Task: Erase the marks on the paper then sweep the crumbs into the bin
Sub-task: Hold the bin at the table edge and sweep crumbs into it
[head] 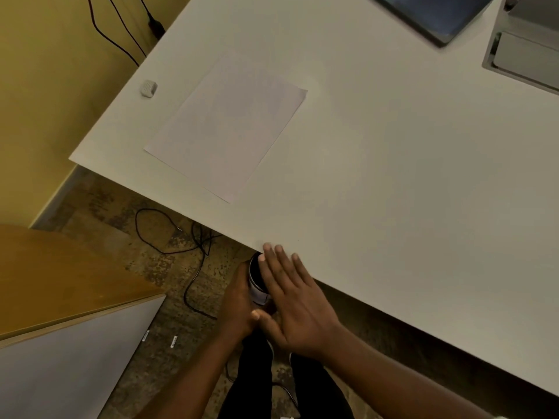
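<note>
A white sheet of paper [227, 125] lies flat on the white table [393, 176], near its left corner; I see no marks on it. A small white eraser [148, 87] rests by the table's left edge, apart from the paper. My left hand [239, 303] grips a small dark bin [257, 279] just below the table's front edge. My right hand [293, 294] is flat with fingers apart, its fingertips on the table edge right above the bin's mouth. Most of the bin is hidden by both hands.
A dark tablet or laptop [435, 13] and a grey device [526, 46] sit at the table's far right. Black cables [187, 237] lie on the speckled floor below. A wooden cabinet [60, 282] stands at the left. My legs [287, 385] are beneath.
</note>
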